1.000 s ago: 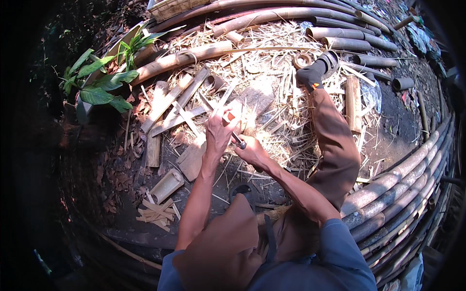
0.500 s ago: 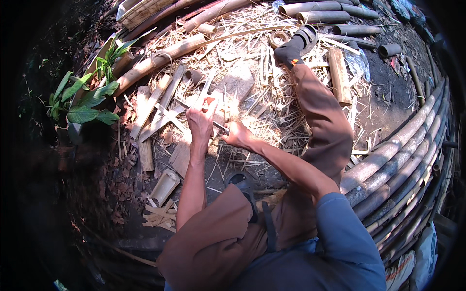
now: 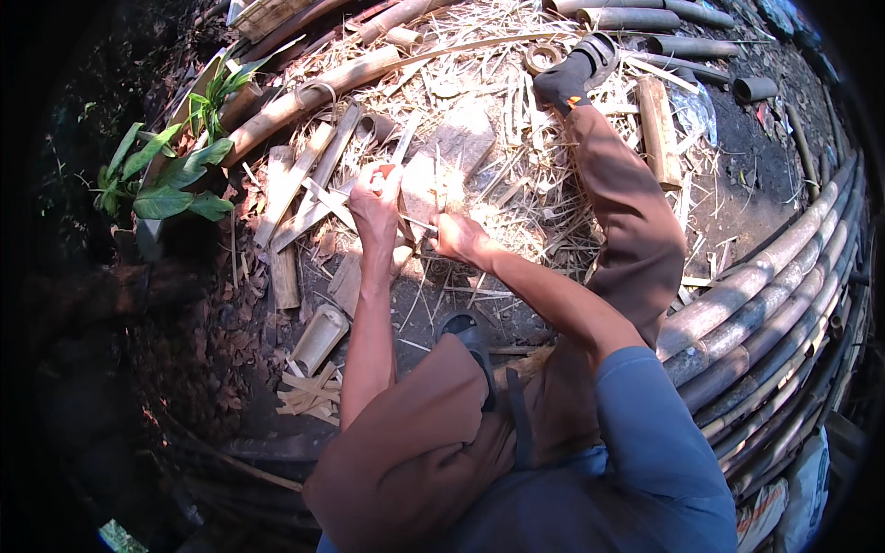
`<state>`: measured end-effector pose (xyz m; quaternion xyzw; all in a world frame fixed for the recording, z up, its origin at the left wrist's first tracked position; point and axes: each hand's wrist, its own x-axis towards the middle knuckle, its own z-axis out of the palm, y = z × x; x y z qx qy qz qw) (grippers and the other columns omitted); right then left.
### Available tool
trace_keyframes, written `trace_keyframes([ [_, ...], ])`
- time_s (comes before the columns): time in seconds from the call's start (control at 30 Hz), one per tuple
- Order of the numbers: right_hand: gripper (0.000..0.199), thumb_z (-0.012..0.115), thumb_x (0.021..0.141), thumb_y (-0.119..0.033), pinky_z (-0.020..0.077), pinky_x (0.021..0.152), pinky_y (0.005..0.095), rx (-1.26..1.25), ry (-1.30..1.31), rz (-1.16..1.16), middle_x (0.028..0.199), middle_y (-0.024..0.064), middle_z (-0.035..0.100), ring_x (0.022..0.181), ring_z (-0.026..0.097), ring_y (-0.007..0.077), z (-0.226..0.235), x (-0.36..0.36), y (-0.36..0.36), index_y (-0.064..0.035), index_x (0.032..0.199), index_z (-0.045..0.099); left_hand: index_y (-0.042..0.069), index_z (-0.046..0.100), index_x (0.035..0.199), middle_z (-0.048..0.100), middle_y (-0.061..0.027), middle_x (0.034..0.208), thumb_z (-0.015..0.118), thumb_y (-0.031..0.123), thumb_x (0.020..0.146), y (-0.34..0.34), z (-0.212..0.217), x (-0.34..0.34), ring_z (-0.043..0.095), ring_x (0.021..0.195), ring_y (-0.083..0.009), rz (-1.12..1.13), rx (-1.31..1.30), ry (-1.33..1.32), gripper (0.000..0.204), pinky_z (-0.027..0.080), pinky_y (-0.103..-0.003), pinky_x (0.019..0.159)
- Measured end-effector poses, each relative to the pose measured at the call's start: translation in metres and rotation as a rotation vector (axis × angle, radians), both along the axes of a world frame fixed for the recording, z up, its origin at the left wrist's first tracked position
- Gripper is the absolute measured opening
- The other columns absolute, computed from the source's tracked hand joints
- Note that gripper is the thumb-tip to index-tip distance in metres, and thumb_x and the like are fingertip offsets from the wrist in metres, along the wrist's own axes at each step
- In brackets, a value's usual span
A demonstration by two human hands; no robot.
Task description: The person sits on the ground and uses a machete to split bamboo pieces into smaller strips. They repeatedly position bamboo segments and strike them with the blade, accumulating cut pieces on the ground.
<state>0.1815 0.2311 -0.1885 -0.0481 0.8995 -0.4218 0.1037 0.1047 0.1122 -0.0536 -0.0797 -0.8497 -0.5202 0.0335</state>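
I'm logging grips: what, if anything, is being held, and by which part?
The right hand grips the right end of a thin, straight, pale-looking rod of unclear material. What the left hand holds, if anything, cannot be told.

Ahead of you, a tool [image 3: 419, 224] spans from your left hand [image 3: 374, 210] to your right hand [image 3: 458, 237]. Beyond them, a board [image 3: 466, 138] lies among shavings [image 3: 530, 207] on the ground [image 3: 737, 203]. Bamboo poles [image 3: 749, 290] line your right; a plant [image 3: 189, 170] stands far left; a bamboo ring [image 3: 532, 63] lies beside your right foot [image 3: 564, 83].
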Motion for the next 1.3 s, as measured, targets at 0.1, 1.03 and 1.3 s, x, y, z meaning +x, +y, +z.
trace_keyframes([
  [0.1, 0.027, 0.063, 0.085, -0.026, 0.0538, 0.070, 0.0440, -0.126, -0.302, -0.058, 0.078, 0.0203, 0.066, 0.076, 0.067, 0.0351, 0.000, -0.002, -0.007, -0.0007, 0.096, 0.063, 0.001, 0.065, 0.099, 0.061, -0.0010, 0.073, 0.069, 0.010, 0.086, 0.006, 0.004, 0.003, 0.050, 0.064, -0.0077, -0.106, 0.109, 0.034, 0.016, 0.040, -0.025, 0.058],
  [1.03, 0.045, 0.059, 0.088, -0.034, 0.0493, 0.090, 0.0478, -0.156, -0.354, -0.036, 0.109, 0.0264, 0.063, 0.104, 0.061, 0.0428, 0.000, 0.062, -0.008, -0.0077, 0.124, 0.052, 0.004, 0.065, 0.105, 0.058, 0.0004, 0.075, 0.066, 0.016, 0.090, -0.103, -0.017, 0.042, 0.052, 0.067, -0.0057, 0.126, 0.396, -0.002, 0.019, 0.043, -0.022, 0.061],
  [1.3, 0.039, 0.061, 0.088, -0.032, 0.0491, 0.077, 0.0541, 0.039, -0.435, -0.155, 0.089, 0.0292, 0.065, 0.086, 0.063, 0.0480, 0.058, 0.111, 0.002, -0.0011, 0.109, 0.052, -0.003, 0.070, 0.103, 0.070, -0.0089, 0.087, 0.064, 0.022, 0.090, -0.156, 0.021, 0.040, 0.060, 0.077, -0.0133, 0.239, -0.272, -0.172, 0.029, 0.047, -0.029, 0.072],
])
